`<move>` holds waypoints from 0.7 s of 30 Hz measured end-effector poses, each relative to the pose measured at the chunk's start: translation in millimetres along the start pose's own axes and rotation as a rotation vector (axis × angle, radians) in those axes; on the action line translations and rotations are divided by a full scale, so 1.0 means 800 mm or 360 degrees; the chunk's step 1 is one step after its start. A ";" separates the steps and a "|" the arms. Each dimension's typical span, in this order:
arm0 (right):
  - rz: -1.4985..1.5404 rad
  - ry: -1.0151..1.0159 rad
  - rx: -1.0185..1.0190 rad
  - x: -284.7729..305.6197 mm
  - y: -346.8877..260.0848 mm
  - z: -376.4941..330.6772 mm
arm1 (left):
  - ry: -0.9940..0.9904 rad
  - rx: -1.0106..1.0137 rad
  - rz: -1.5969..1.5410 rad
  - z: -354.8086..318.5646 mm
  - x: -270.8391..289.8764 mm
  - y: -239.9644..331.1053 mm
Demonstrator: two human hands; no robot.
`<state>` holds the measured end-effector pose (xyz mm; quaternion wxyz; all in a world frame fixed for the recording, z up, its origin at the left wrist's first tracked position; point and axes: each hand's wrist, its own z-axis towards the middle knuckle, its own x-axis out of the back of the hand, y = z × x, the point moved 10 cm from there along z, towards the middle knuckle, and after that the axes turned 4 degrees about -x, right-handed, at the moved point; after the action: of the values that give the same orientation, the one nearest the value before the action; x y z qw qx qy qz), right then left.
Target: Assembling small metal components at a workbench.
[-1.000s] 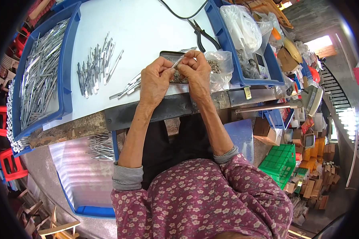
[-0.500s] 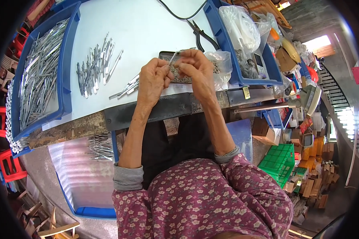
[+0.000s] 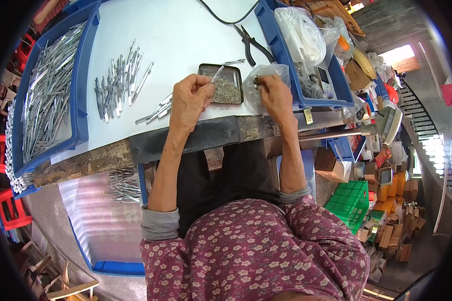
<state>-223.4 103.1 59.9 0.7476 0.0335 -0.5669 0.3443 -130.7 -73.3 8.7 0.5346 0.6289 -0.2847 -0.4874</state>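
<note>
My left hand (image 3: pixel 191 100) pinches a slim silver metal strip (image 3: pixel 217 74) over the near left corner of a dark shallow tin (image 3: pixel 243 95). Small metal pins (image 3: pixel 226 91) fill the tin. From the strip's upper end another thin metal piece (image 3: pixel 234 61) runs to the right; whether the two are joined I cannot tell. My right hand (image 3: pixel 276 98) is closed at a clear plastic bag (image 3: pixel 283 72), with a small dark, brassy part (image 3: pixel 256 80) at its fingertips. Several silver strips (image 3: pixel 158 109) lie left of my left hand, and a larger group (image 3: pixel 118 83) lies beyond.
Black-handled pliers (image 3: pixel 253 45) lie behind the tin, near a black cable (image 3: pixel 226 21). A blue bin (image 3: pixel 80 120) packed with metal strips stands at left. Another blue bin (image 3: pixel 326 104) at right holds plastic bags. The worn table edge (image 3: pixel 186 143) runs before me.
My right hand has moved right, from beside my left hand to the plastic bag, uncovering the tin. My left hand has shifted slightly and still holds the strip.
</note>
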 end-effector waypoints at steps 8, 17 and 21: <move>-0.0157 0.0053 -0.0003 -0.006 -0.002 0.009 | 0.0024 -0.0071 0.0120 -0.001 0.001 0.004; 0.0242 0.0417 0.0007 0.025 -0.013 0.001 | -0.0014 -0.0123 0.0166 -0.004 -0.004 0.017; 0.0918 0.0291 -0.0056 0.023 -0.050 -0.001 | 0.0010 -0.0124 0.0126 -0.003 -0.001 0.014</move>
<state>-198.3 81.7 88.9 0.6676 -0.1728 -0.4891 0.5341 -127.0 -74.6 19.4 0.5785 0.5974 -0.2886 -0.4746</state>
